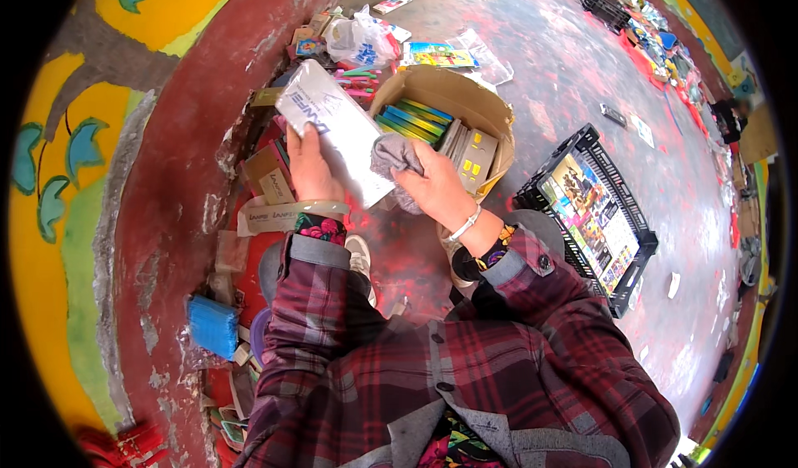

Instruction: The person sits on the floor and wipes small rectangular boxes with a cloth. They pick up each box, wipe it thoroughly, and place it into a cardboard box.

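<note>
My left hand (311,162) grips a flat white package (332,123) with blue print by its left side, and the package lies tilted in front of me. In my right hand (438,187) is a bunched grey cloth (394,157), held against the package's right edge. Just beyond the package stands an open cardboard box (490,106). Inside it are several thin green, yellow and blue books or packets (411,121), beside a row of grey-beige cartons (474,154) with small yellow marks. Part of the box is hidden behind my right hand and the package.
To my right a black plastic crate (619,289) holds colourful printed sheets. A white plastic bag (362,40), coloured pens (359,76) and a yellow-blue packet (439,55) lie past the box. Along the red wall are cartons and a blue packet (213,327). More goods line the far right wall.
</note>
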The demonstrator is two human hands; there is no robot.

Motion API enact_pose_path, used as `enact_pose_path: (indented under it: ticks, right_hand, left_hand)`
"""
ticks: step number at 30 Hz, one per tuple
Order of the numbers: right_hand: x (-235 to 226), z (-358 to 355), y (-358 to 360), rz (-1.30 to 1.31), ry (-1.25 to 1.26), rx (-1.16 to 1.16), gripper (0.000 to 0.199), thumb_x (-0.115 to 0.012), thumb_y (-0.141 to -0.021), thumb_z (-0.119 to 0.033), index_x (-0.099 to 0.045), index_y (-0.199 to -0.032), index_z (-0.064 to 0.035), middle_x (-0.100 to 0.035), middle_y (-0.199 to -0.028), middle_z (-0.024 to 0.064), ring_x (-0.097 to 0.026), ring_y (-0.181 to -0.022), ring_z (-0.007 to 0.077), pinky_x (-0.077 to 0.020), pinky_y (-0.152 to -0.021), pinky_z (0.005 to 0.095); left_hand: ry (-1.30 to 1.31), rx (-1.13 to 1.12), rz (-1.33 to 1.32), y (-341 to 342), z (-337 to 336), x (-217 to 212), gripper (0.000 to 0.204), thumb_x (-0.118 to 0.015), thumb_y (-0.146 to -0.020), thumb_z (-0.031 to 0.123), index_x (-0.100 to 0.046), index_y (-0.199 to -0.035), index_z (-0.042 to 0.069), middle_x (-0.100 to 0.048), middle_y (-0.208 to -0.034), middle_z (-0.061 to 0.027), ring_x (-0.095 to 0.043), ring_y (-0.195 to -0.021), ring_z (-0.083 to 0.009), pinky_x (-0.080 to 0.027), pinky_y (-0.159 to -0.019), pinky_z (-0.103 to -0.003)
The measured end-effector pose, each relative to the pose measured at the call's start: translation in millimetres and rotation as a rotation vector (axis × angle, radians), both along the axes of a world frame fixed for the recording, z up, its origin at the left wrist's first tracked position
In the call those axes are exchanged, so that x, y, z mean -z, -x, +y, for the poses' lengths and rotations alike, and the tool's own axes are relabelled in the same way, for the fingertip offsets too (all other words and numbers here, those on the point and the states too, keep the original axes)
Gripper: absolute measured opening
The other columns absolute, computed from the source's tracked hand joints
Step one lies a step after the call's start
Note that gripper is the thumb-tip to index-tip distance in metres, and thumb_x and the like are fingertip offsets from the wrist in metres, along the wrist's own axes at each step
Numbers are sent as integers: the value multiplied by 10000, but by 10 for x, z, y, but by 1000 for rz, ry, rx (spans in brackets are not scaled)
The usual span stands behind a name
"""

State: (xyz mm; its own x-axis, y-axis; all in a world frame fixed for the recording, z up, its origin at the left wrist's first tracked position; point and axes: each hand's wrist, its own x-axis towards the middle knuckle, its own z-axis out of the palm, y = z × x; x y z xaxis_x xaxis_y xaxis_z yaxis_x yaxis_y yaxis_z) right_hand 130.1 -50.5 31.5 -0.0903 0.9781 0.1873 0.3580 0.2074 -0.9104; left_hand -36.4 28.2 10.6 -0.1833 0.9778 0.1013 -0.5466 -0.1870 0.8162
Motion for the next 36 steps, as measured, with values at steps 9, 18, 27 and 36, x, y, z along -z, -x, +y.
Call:
enact_pose_path:
  ticks: [9, 18, 27, 36]
  right_hand:
    - [-134, -278, 274, -479, -540, -141, 608, -667, -718, -116, -431, -1269, -20, -571, -1024, 148, -573, -920, 350, -491, -775, 400]
    - [-296, -112, -95, 499, -182, -153, 390, -592, -793, -142, -572, -1160, -10, -517, -1235, 160, -498, -1161, 259, -357, -1003, 367]
    - [-9, -215, 253, -528, -480, -321, 647, -560, -847, -451, -397, -1353, -83, -358, -1429, 154, -287, -1356, 336, -205, -1097, 507]
    - [-71, 193, -98, -546, -534, 46, 559, -523, -887, -378, -426, -1326, -45, -356, -1426, 176, -291, -1348, 354, -223, -1089, 496]
  left_hand:
    - [216, 226, -251, -7, -128, -34, 602, -557, -876, 490, -407, -1318, 110, -531, -1104, -57, -537, -995, -199, -458, -887, -374]
    - [22, 533, -473, 2, -202, -199, 770, -395, -891, 624, -340, -1388, 39, -480, -1298, -186, -504, -1159, -340, -423, -960, -471]
    - [132, 680, -419, -110, -350, -187, 710, -308, -936, 601, -355, -1384, 52, -498, -1289, -182, -535, -1132, -316, -441, -961, -441]
    - [239, 876, -495, -268, -512, 106, 499, -380, -981, 424, -422, -1337, 76, -523, -1278, -111, -546, -1131, -239, -447, -963, -386]
